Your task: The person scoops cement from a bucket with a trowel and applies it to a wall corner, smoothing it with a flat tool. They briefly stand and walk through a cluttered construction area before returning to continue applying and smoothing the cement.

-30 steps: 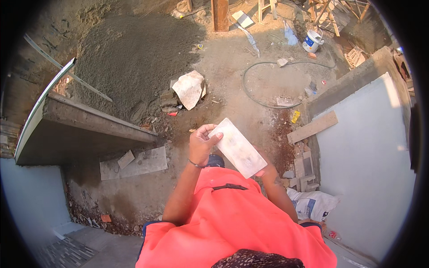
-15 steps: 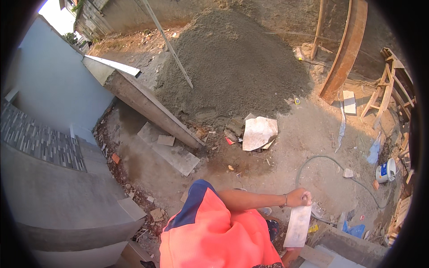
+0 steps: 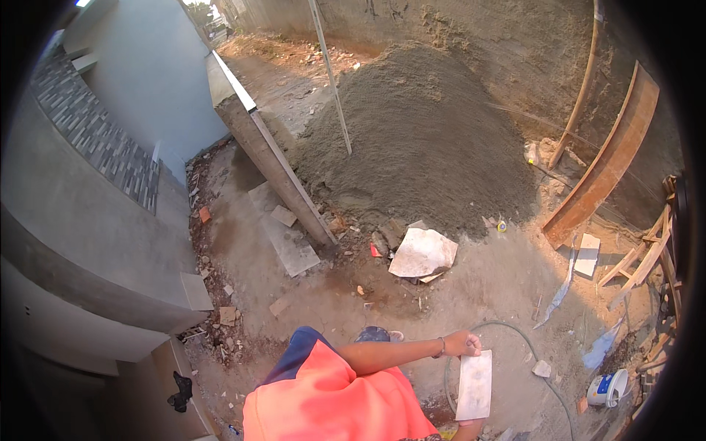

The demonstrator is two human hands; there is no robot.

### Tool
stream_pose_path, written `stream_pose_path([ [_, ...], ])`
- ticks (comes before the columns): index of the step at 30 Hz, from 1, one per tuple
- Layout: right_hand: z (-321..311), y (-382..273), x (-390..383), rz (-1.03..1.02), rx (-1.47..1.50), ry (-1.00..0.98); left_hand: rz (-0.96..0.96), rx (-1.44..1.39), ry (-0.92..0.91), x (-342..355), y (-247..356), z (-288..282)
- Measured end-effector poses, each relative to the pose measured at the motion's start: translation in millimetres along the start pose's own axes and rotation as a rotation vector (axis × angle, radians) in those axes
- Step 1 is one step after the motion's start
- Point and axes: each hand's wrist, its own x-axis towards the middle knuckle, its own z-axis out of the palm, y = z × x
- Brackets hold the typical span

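A pale, flat rectangular tile strip (image 3: 474,386) is held out over the ground to the right of my body. My left hand (image 3: 462,343) is closed at its upper edge, fingers curled in a pinch; what is between them is too small to make out. At the lower end, my right hand (image 3: 471,424) grips the strip from beneath, its fingers mostly hidden behind it. Faint smudges mark the face of the strip.
Ahead rises a big grey sand heap (image 3: 419,132) with broken white slab (image 3: 423,253) before it. A low concrete wall (image 3: 272,169) stands left. Hose (image 3: 540,353), white bucket (image 3: 609,387), rusty steel beam (image 3: 610,162) and wooden frames (image 3: 647,257) lie right.
The view has turned, so the surroundings sit differently in it. Both hands and the strip now appear slightly farther left, with the left hand still at the strip's upper edge.
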Motion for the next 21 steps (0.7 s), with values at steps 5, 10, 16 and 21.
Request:
stream_pose_path([
  [5, 29.0, 13.5, 24.2, 0.097, -0.019, -0.18, -0.019, -0.176, 0.204, 8.6, -12.3, -38.9],
  [10, 48.7, 17.7, 49.4, 0.275, -0.184, -0.417, -0.008, -0.127, 0.39, 3.1, -36.7, -79.5],
  [16, 67.1, -6.6, 106.7, -0.302, -1.475, -0.563, 0.192, -0.248, 0.412, -4.3, -18.8, -115.8],
  [21, 108.8, 4.4, 98.2, -0.784, -1.673, -0.638, 0.163, -0.478, 0.181, -4.6, -9.7, -143.3],
])
